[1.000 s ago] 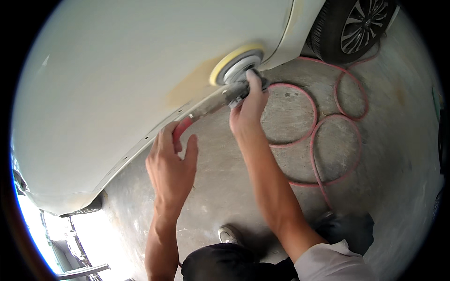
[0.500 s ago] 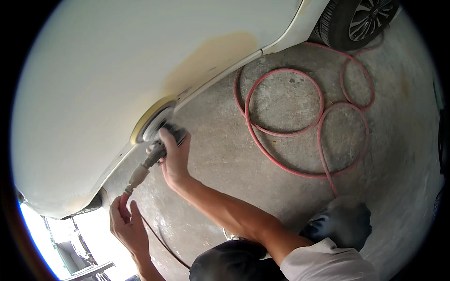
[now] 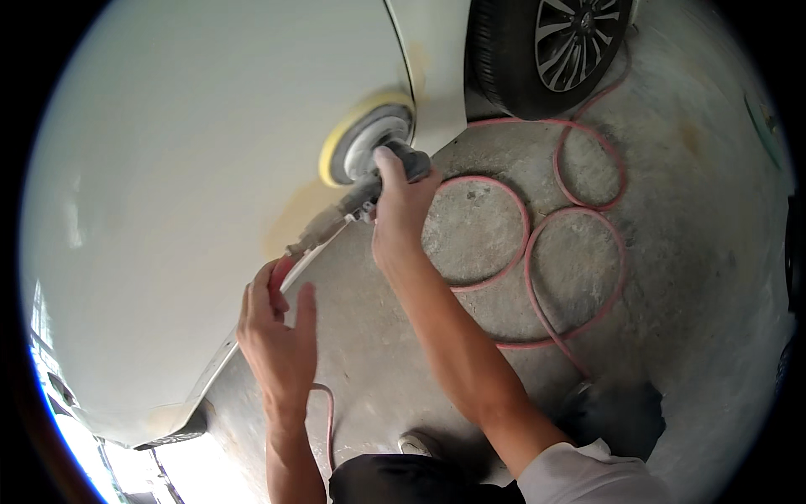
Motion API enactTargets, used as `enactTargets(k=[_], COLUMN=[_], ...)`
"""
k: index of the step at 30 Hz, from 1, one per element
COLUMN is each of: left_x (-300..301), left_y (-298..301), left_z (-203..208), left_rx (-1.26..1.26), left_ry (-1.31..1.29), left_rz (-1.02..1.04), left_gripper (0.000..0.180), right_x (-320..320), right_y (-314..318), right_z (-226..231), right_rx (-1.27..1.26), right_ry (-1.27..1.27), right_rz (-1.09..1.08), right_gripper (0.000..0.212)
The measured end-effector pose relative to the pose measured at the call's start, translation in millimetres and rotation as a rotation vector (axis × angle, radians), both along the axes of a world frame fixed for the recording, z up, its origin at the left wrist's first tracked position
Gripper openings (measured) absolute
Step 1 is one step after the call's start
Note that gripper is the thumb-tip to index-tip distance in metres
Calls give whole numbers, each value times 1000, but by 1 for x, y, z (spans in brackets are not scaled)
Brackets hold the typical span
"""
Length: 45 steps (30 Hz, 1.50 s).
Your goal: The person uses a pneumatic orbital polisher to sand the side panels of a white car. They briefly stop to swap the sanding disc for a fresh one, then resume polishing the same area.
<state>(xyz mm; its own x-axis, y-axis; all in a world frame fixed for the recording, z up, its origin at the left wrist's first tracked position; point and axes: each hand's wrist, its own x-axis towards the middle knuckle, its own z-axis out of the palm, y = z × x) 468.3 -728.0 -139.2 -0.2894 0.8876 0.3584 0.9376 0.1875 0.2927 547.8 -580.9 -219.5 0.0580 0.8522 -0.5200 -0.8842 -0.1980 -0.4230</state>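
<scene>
My right hand [image 3: 405, 206] grips the head of an air sander [image 3: 369, 147], thumb over its top. The sander's round yellow-edged pad is set against the lower part of a white car door [image 3: 185, 160], close to the door's rear seam. A tan patch [image 3: 300, 217] on the panel lies beside the sander's grey handle. At the handle's lower end my left hand [image 3: 281, 340] curls its fingers around the red air hose [image 3: 280, 274], with the thumb standing apart. Part of the hose is hidden behind that hand and wrist.
A car wheel [image 3: 579, 46] stands at the upper right. Loops of red hose [image 3: 527, 223] lie on the grey concrete floor [image 3: 403, 353] to the right. My shoe [image 3: 417, 443] shows at the bottom, and bright light comes in at the lower left.
Both hands have moved right along the car with the sander, its pad going from the panel's lower edge up and right toward the door seam. The whole view has shifted, bringing the wheel closer.
</scene>
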Motion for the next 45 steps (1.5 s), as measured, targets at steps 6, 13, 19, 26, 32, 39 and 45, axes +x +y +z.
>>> enactTargets(k=[6, 13, 19, 26, 32, 39, 45], left_x=[3, 7, -1, 6, 7, 40, 29], left_y=[-9, -7, 13, 17, 42, 38, 59], left_z=[5, -6, -16, -71, -51, -57, -58], left_rx=[-60, -128, -27, -227, -77, -327, -96], left_ry=[14, -12, -156, -294, -259, -379, -366], left_rz=[25, 37, -11, -31, -200, -86, -203], left_gripper=[41, 44, 46, 47, 44, 46, 42], right_x=[-14, 9, 20, 36, 43, 55, 57], right_y=[7, -5, 28, 6, 29, 12, 35], right_z=[-18, 5, 80, 36, 84, 99, 110], right_rx=[137, 224, 726, 550, 725, 742, 796], right_ry=[-149, -323, -930, -941, -1080, -1177, -1208], right_rz=[-186, -163, -411, -193, -297, -142, -356], right_gripper=[62, 60, 65, 62, 63, 62, 61])
